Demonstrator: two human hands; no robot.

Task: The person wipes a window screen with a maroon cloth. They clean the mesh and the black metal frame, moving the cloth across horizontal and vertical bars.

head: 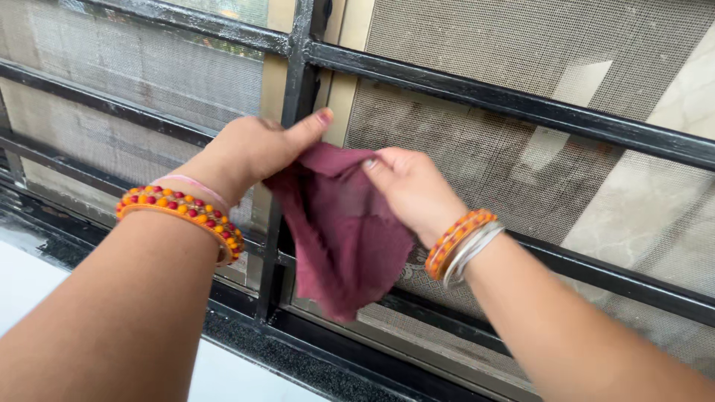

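Note:
A maroon cloth [342, 231] hangs between both hands in front of a window with black metal bars [514, 100]. My left hand [257, 149] grips the cloth's upper left part, thumb pointing up toward the vertical bar [298, 82]. My right hand [410, 186] pinches the cloth's top edge on the right. Orange and red beaded bangles sit on my left wrist [182, 212]; orange and silver bangles are on my right wrist [462, 246]. The cloth's lower end dangles loose near the sill.
Behind the bars is a dusty mesh screen [462, 160] in a beige frame. A dark window track [246, 339] runs along the bottom, with a pale sill surface [22, 275] at lower left.

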